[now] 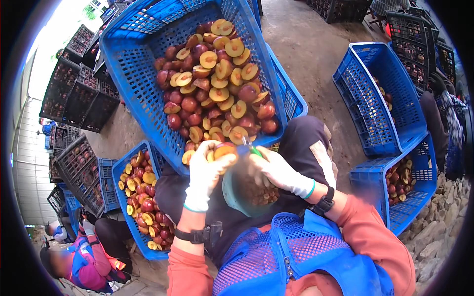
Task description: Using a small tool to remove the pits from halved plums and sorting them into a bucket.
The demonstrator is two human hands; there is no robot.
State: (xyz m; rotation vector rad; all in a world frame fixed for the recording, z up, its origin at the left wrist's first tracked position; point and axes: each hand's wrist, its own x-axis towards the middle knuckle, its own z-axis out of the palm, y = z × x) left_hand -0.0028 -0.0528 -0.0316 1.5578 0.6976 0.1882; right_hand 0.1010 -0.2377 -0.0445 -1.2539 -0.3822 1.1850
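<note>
My left hand (209,166), in a white glove, holds cut plum halves (223,151) with orange-yellow flesh at the near edge of a large blue plastic crate (129,70). The crate bears many plums, some whole-looking and some halved (208,59). My right hand (277,168), also gloved in white, is closed around the green handle of a small metal-tipped tool (254,149), its tip close to the plum pieces; the exact kind of tool cannot be told. Below both hands a light-green bowl (230,192) sits at my lap, with small brown plum pits (264,196) in it, partly blurred.
Another blue crate of halved plums (144,248) stands at the left. Two more blue crates (370,122) (374,185) are stacked at the right beside rough stones (433,236). Black crates of plums (63,88) are piled at upper left. A co-worker (89,259) sits at lower left.
</note>
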